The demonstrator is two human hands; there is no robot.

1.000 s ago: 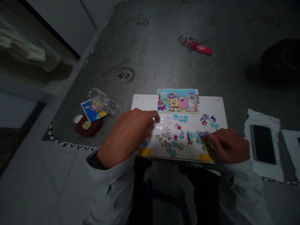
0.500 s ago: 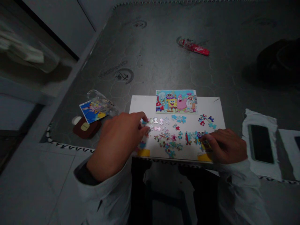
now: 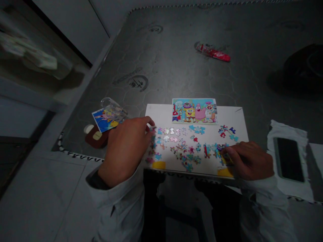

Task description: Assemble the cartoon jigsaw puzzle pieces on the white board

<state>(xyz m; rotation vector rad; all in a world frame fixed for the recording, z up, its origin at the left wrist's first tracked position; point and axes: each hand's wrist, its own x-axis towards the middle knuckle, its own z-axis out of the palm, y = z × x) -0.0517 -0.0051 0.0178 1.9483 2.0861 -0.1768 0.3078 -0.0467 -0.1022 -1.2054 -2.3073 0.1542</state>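
Far L: a clear bag [image 3: 62, 69] w/ pale cloth [image 3: 32, 53] inside, off the table [image 3: 171, 77]. Near the table's L corner, a brown case [image 3: 96, 138] w/ a tan label, a small white round thing [image 3: 88, 128] just beside it. A blue & yellow card [image 3: 103, 122] lies tilted, partly over the case; a clear pouch [image 3: 113, 107] overlaps the card.

L hand [image 3: 126, 148], palm down, is over the L edge of the white board [image 3: 157, 114]; thumb & index curved, tips a bit apart, close to the pcs there. Other fingers hidden.

Loose puzzle pcs [image 3: 188, 165] lie on the board, from its L side thru the middle, mostly pink & blue; a few more sit upper R. The picture sheet [image 3: 195, 111] w/ cartoon characters lies flat at the board's far edge, its top sticking out past it. Yellow patches [image 3: 158, 165] show at the near edge.

R of middle, a joined section [image 3: 207, 151] of pcs, its R part under the R hand [image 3: 252, 161]. That hand's thumb & index are on it, other fingers curled; can't tell if they pinch a pc.

Red packet [image 3: 219, 54] well beyond the board. Farther R, a phone [image 3: 289, 159] on white tissue [image 3: 275, 129], plus a dark, unclear object [image 3: 302, 64] up top.
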